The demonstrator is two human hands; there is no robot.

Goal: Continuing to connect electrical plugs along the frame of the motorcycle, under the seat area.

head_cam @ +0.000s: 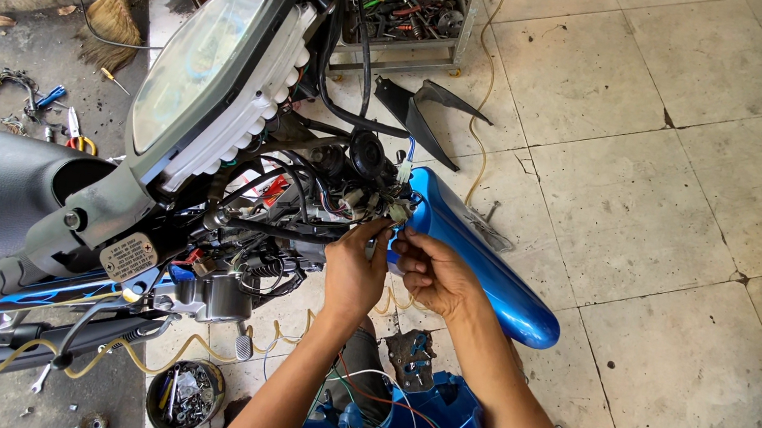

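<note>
Left hand (354, 275), right hand (432, 273) pinching wiring connector (398, 212) (fingertips partly hidden by wires).

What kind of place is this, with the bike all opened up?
Most likely a motorbike repair shop. The motorbike has its covers off with wires showing, a metal rack holds tools, and a bowl of bolts sits on the tiled floor.

Both hands, left hand (354, 275) & right hand (432, 273), pinch wiring connector (394, 212) by blue fender (483, 263).

- Pale tiled floor (683, 187) carries everything.
- Black fairing pieces (420, 110) lie near the metal rack (419, 11).
- Parts-filled bowl (185, 395) sits low left.
- Pliers (77, 134) rest far left.
</note>
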